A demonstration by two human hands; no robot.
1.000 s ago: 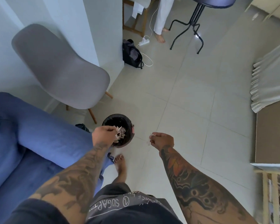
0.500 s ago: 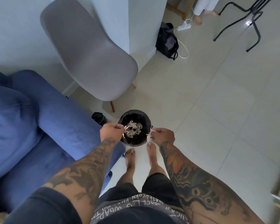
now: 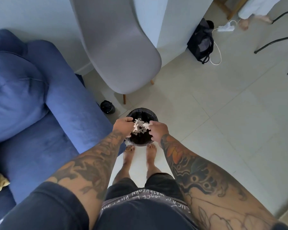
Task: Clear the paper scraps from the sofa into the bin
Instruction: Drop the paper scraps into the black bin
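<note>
Both hands' curled fingers [image 3: 129, 120] pinch a clump of white paper scraps [image 3: 140, 126], left hand [image 3: 122, 126] and right hand [image 3: 158, 131] on either side. They hang over the black bin [image 3: 142, 113], beside the blue sofa [image 3: 40, 113].

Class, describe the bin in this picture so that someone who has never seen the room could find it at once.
Start at the blue sofa on the left and move right past its arm to the tiled floor. In front of the grey chair, by the person's bare toes, stands the bin. It alone is round, black-lined and holds pale paper scraps.
</note>
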